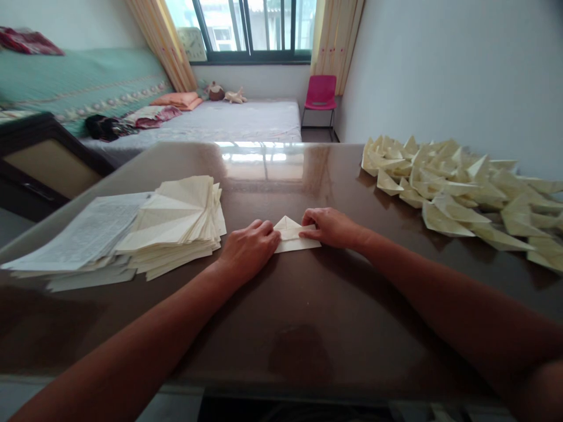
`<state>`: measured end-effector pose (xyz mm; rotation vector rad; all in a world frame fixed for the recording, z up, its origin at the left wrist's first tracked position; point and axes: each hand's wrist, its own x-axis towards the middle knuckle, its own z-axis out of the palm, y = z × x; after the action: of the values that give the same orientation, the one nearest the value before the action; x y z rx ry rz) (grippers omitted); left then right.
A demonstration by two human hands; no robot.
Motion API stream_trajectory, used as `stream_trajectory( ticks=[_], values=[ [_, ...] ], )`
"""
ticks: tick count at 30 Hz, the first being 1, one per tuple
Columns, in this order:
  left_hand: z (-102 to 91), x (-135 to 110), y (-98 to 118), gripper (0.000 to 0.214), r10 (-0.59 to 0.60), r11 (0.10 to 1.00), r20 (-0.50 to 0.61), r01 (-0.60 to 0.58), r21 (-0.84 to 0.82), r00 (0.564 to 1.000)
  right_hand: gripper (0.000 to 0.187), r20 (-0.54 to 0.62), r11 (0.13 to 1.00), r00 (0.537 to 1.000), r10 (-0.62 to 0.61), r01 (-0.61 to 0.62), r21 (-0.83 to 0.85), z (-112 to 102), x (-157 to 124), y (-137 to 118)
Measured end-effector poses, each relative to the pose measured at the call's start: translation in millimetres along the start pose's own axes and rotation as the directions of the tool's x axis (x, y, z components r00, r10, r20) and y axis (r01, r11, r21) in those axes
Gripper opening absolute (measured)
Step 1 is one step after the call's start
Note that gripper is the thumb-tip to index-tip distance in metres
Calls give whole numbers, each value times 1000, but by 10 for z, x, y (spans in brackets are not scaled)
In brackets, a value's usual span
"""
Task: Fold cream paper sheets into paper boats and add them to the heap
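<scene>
Cream paper [288, 225], folded to a peak pointing at 12 o'clock, sits at mid-surface between the two hands; its straight lower edge faces 6 o'clock. The left hand [250, 249] comes in from 8 o'clock, fingers drawn in narrow, gripping the paper's left end. From 4 o'clock reaches the right hand [328, 225], its thumb and fingers pinching the right end.

Brown and glossy, the surface [264, 328] runs bare from the paper to its near edge at 6 o'clock – a broad stretch between the forearms. More bare brown lies towards 12 o'clock, up to the far edge, where window light reflects.

At 9 o'clock from the paper is a stack [176, 220] of cream sheets, corners fanned and uneven, with only a slim strip between it and the left hand. Printed sheets [88, 234] overlap its far side and stretch out near the left edge.

At 2 to 3 o'clock, a pile [461, 187] of pointed folded pieces spreads from the far edge down beside the wall [461, 70] – well apart from the right hand, with brown between. Beyond the far edge stand a bed [259, 120] at 11 to 12 o'clock and a pink chair [321, 92] just past 12.
</scene>
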<state>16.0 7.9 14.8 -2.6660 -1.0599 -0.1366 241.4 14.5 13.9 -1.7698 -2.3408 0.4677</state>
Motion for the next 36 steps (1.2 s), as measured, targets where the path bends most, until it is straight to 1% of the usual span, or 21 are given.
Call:
stream_trajectory(
  ticks=[3, 6, 8, 10, 12, 14, 18, 21, 25, 30, 33, 36],
  values=[
    [19, -2, -7, 30, -2, 1000, -18, 2, -14, 1000, 15, 21, 996, 998, -52, 50, 76, 15, 3, -10],
    [30, -10, -16, 30, -2, 999, -40, 0, -37, 999, 12, 11, 994, 996, -85, 84, 62, 3, -14, -19],
    [38, -13, -26, 25, 25, 998, -54, -28, -49, 998, 13, -12, 997, 997, -72, 72, 21, -16, -24, -8],
    [48, -14, -33, 20, 68, 996, -63, -71, -55, 996, 17, -21, 999, 999, -31, 30, -20, -36, -26, 11],
    [57, -11, -32, 19, 94, 993, -72, -98, -58, 993, 23, -2, 999, 1000, 1, -1, -36, -49, -23, 27],
    [63, -5, -21, 20, 95, 993, -85, -101, -66, 992, 26, 16, 999, 1000, 12, -11, -31, -53, -15, 31],
    [69, 6, 16, 24, 99, 991, -122, -109, -80, 988, 21, 37, 1000, 999, 12, -13, 24, -54, 3, 26],
    [69, 9, 34, 22, 108, 989, -150, -122, -88, 983, 15, 54, 997, 998, -14, 9, 77, -63, 16, 38],
    [68, 11, 49, 20, 108, 989, -163, -123, -85, 981, 14, 37, 997, 999, -35, 32, 68, -67, 23, 59],
    [67, 9, 66, 25, 104, 992, -145, -112, -51, 984, 12, -3, 996, 999, -38, 38, 76, -89, -7, 22],
    [56, -2, 80, 32, 82, 993, -140, -92, -68, 987, 10, -50, 991, 998, -29, 35, 132, -99, -19, 3],
    [39, -16, 101, 45, 60, 993, -138, -73, -93, 989, 10, -89, 966, 996, -26, 47, 253, -68, -6, 8]
  ],
)
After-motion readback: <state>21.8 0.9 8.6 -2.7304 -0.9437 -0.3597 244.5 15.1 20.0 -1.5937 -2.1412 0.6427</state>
